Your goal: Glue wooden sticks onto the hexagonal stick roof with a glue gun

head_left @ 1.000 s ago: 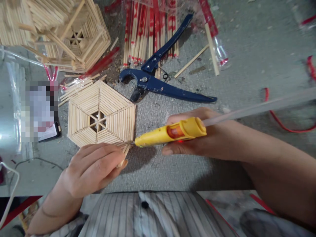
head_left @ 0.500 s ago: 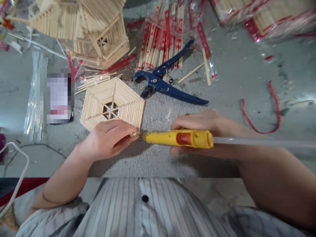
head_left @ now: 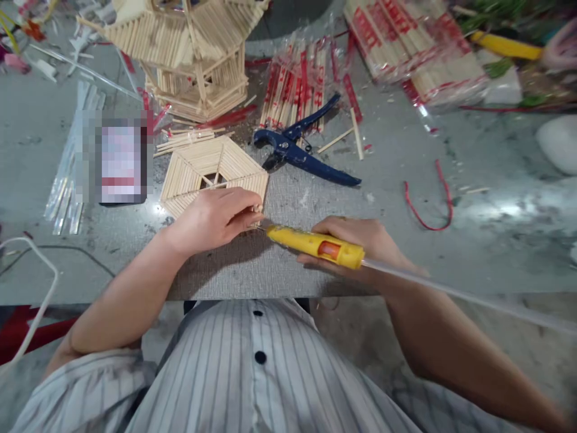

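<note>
My left hand (head_left: 211,219) is closed in a pinch on a small wooden stick (head_left: 257,208), whose pale end shows past the fingertips. Under and behind that hand lies a flat hexagonal panel of wooden sticks (head_left: 246,161), with a spoked opening in its middle. My right hand (head_left: 367,234) is wrapped around a yellow hot glue gun (head_left: 304,242); its fingers are partly hidden by the gun. The nozzle points left, close to the left fingertips; whether it touches the stick I cannot tell. A clear glue stick (head_left: 415,278) runs out of the gun's rear.
Beyond the panel lies a blue-handled cutter (head_left: 311,162). A tiered stick model (head_left: 198,84) stands at the back. Packs of wrapped chopsticks (head_left: 392,36), clear glue sticks (head_left: 67,162), a blurred phone-like object (head_left: 121,162) and a red cord (head_left: 451,201) lie around.
The head view has shifted, showing more of the table's right side. The glue gun has gone from nearly level to slanted, its rear end lower. Both hands keep their hold.
</note>
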Demonstrator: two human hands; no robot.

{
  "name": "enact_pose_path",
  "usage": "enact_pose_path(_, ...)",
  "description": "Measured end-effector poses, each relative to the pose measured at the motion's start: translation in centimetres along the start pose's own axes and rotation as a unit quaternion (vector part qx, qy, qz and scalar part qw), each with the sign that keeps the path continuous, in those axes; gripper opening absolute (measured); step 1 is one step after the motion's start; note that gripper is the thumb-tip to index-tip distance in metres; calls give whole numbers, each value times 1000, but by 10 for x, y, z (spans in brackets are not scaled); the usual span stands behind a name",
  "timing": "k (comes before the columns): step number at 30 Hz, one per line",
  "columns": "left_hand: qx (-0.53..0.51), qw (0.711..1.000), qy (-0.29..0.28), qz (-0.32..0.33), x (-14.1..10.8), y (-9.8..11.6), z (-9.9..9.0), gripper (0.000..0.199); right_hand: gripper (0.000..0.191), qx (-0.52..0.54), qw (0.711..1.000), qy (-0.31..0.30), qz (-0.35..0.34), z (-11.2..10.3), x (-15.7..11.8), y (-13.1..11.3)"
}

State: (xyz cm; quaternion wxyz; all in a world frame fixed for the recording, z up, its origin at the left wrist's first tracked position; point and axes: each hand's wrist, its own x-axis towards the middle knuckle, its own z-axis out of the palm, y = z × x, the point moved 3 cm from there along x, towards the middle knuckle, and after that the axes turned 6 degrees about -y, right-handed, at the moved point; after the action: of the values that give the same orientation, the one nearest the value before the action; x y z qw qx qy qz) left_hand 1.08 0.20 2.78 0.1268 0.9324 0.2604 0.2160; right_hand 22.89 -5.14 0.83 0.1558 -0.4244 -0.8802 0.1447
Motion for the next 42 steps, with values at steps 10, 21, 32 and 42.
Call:
enact_pose_path(10,-12,999,30,22,0,3,1,11,49,43,997,-18,56,7,-5,-1)
enact_pose_path(21,-24,999,40,22,0,3,0,10,49,7,999,4,37,15,-6,0)
enact_pose_path(32,-24,999,38,20,0,1,2,11,50,1,999,27,31,15,-5,-4)
enact_pose_path(42,-4,999,41,25,1,0,2,17,54,7,998,18,59,19,-10,0)
